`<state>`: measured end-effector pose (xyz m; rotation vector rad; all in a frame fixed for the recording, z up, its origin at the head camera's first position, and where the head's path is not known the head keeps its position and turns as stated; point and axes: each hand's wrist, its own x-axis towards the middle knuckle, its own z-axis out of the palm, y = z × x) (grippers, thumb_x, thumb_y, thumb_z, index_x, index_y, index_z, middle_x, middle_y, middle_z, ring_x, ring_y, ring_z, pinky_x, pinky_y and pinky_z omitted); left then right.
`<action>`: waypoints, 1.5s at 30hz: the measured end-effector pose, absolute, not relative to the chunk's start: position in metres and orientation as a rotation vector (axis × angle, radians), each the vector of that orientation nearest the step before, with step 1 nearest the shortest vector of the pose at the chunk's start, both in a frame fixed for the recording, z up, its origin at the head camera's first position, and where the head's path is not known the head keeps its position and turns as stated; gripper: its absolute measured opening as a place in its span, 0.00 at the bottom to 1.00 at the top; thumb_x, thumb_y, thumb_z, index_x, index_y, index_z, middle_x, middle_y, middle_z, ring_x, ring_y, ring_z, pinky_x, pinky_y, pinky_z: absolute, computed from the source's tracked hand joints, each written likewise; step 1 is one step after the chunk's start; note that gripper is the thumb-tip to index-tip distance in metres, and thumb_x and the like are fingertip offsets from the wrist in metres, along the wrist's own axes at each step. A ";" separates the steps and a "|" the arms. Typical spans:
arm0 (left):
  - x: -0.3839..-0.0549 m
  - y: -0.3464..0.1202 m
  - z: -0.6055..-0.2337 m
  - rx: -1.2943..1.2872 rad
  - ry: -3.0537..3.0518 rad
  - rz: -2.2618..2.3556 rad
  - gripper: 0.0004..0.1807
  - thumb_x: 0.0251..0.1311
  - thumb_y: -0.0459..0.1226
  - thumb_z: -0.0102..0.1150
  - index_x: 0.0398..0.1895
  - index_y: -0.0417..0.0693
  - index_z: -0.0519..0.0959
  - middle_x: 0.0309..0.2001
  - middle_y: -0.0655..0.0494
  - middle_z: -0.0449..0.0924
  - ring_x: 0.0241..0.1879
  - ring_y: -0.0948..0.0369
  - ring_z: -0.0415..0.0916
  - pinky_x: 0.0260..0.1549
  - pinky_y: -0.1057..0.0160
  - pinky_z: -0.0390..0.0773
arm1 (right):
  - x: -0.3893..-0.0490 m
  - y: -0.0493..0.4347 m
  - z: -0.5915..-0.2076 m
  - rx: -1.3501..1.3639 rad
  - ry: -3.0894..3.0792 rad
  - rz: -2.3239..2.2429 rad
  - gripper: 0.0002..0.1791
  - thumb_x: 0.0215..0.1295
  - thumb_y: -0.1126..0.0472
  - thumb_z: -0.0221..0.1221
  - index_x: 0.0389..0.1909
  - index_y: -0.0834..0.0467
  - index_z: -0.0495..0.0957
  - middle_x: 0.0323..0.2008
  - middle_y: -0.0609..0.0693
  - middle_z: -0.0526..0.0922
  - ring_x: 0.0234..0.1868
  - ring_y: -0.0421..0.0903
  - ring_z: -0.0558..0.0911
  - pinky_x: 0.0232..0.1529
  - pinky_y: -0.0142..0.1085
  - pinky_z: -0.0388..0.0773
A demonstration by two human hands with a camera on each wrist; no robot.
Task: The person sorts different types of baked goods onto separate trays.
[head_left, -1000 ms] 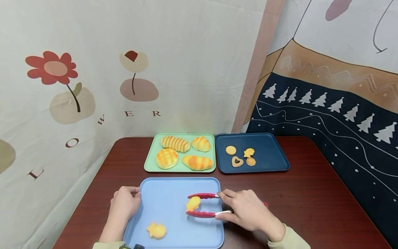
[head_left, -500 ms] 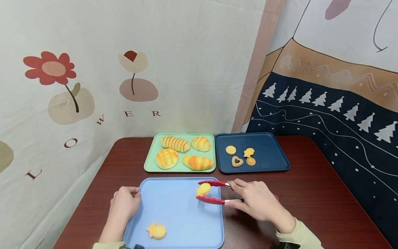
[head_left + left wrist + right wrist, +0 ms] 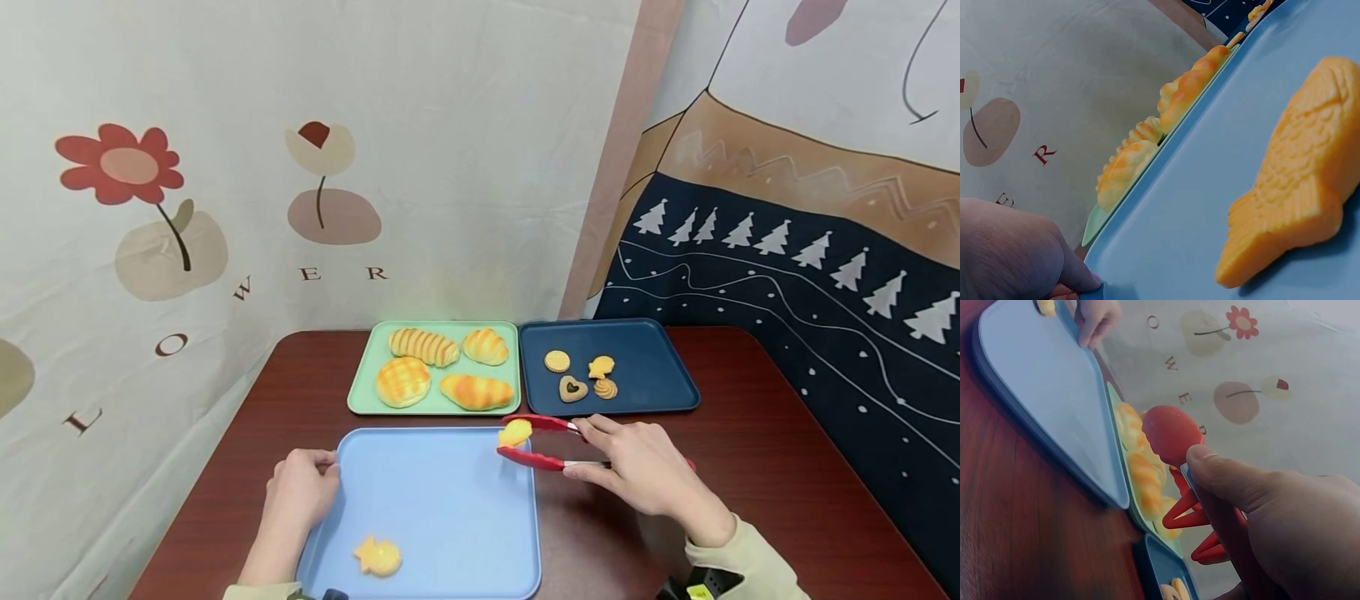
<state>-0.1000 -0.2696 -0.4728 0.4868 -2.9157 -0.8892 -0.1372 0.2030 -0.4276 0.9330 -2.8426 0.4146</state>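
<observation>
My right hand [image 3: 648, 468] grips a pair of red-tipped tongs [image 3: 531, 459]. Between the tongs' tips is a yellow fish-shaped cookie [image 3: 515, 432], above the far right corner of the light blue tray [image 3: 435, 508]. In the right wrist view the thumb presses along one arm of the tongs [image 3: 1172, 434], whose red head hides the cookie. The tray's left edge is pinched by my left hand [image 3: 302, 492], thumb on the rim in the left wrist view. Another fish-shaped cookie [image 3: 378, 557] lies on the tray near its front left.
Behind the blue tray, a green tray [image 3: 362, 398] holds several breads. A dark blue tray [image 3: 652, 375] at the back right bears several small cookies, among them a heart-shaped one [image 3: 572, 389] and a round one [image 3: 557, 361]. All stand on a dark red wooden table [image 3: 765, 467] before a printed cloth.
My right hand has moved right and away from me, carrying the tongs and the fish-shaped cookie from over the tray's middle right to its far right corner. The left hand has stayed put.
</observation>
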 end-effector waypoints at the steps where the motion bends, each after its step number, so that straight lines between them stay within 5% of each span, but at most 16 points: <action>1: -0.100 -0.270 -0.473 0.486 -2.915 -0.889 0.17 0.68 0.33 0.60 0.55 0.32 0.86 0.49 0.37 0.88 0.51 0.36 0.81 0.47 0.34 0.75 | -0.138 0.205 -0.428 0.923 -2.844 0.413 0.42 0.68 0.23 0.55 0.64 0.53 0.85 0.52 0.46 0.87 0.24 0.31 0.70 0.24 0.29 0.69; 27: -0.101 -0.269 -0.473 0.492 -2.911 -0.887 0.17 0.69 0.33 0.60 0.56 0.32 0.86 0.49 0.36 0.87 0.49 0.36 0.82 0.43 0.36 0.76 | -0.163 0.264 -0.424 0.669 -2.888 0.351 0.44 0.70 0.27 0.57 0.68 0.60 0.81 0.60 0.59 0.85 0.43 0.53 0.87 0.33 0.39 0.80; 36: -0.100 -0.270 -0.474 0.512 -2.918 -0.894 0.17 0.69 0.33 0.60 0.56 0.33 0.86 0.49 0.37 0.88 0.47 0.37 0.82 0.41 0.37 0.78 | -0.171 0.288 -0.425 0.564 -2.908 0.366 0.43 0.71 0.29 0.58 0.66 0.63 0.81 0.57 0.62 0.85 0.32 0.46 0.79 0.28 0.37 0.74; 45: -0.100 -0.270 -0.471 0.516 -2.934 -0.906 0.18 0.69 0.34 0.60 0.56 0.33 0.86 0.48 0.39 0.88 0.50 0.36 0.81 0.45 0.35 0.77 | -0.175 0.311 -0.425 0.459 -2.942 0.351 0.45 0.72 0.28 0.56 0.68 0.65 0.79 0.62 0.71 0.80 0.44 0.60 0.84 0.39 0.53 0.83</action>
